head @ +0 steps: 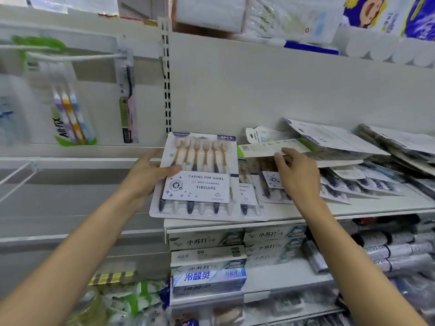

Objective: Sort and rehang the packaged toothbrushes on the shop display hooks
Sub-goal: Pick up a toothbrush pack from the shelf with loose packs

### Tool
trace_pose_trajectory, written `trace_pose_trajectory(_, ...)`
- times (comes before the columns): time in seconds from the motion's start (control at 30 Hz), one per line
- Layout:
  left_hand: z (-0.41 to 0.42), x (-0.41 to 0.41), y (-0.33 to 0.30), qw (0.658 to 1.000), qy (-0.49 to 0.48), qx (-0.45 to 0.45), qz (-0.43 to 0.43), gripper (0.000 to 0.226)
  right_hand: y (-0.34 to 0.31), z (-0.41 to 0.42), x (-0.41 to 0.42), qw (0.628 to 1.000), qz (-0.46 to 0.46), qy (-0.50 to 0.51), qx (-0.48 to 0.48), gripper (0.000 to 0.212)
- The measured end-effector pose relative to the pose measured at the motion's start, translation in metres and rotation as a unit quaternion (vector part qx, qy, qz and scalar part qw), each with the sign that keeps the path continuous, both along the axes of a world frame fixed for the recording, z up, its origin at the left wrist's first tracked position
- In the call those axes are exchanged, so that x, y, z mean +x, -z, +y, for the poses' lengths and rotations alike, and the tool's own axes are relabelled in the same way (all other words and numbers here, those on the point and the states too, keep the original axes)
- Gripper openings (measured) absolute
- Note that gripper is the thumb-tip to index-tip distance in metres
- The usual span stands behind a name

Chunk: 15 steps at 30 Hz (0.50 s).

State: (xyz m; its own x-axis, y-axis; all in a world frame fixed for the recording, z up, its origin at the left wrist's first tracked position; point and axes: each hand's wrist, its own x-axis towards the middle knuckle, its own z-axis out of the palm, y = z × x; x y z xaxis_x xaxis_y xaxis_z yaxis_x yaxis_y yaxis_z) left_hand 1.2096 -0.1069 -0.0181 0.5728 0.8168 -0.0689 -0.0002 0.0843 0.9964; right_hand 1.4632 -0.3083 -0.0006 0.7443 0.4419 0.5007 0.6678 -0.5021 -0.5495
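Clear plastic blister fronts a six-piece YIKOJIFE toothbrush pack [196,177], which the left hand [150,172] grips by its left edge, thumb across the card, above the front of the shelf [353,211]. Its long axis runs away from the person, hang tab at the far end. Well apart, the right hand [297,175] reaches into the loose pile of packs [341,161], fingertips pinching a green-edged pack [270,148]. White display hooks [70,58] lie up and left, nearer the left hand, so the rehang probably falls to it.
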Motion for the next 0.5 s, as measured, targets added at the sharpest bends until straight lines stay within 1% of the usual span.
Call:
trace_pose_trajectory(0.03, -0.001, -0.002, 0.001, 1.000, 0.012, -0.016, -0.012, 0.071, 0.001, -0.001, -0.002, 1.000, -0.002, -0.008, 0.018, 0.043)
trace_pose_trajectory(0.1, -0.003, -0.007, 0.001, 0.999, 0.030, -0.027, -0.029, 0.050, -0.001, -0.004, -0.006, 0.998, 0.008, -0.027, 0.056, 0.040)
trace_pose_trajectory(0.17, -0.008, -0.011, 0.001, 0.998, 0.025, -0.034, -0.044, 0.035, -0.003, -0.006, -0.011, 0.992, 0.049, -0.050, 0.106, 0.036)
trace_pose_trajectory(0.33, -0.015, -0.029, -0.001, 0.993, -0.015, -0.053, -0.106, 0.030, -0.006, -0.006, -0.027, 0.970, 0.103, -0.084, 0.202, 0.023)
trace_pose_trajectory(0.4, -0.014, -0.038, -0.001, 0.992, -0.035, -0.044, -0.117, 0.029, -0.008, -0.002, -0.034, 0.957, 0.138, -0.101, 0.236, 0.018)
trace_pose_trajectory(0.5, -0.010, -0.054, 0.001, 0.989, -0.071, -0.025, -0.124, 0.029, -0.008, 0.004, -0.042, 0.934, 0.190, -0.124, 0.274, 0.016)
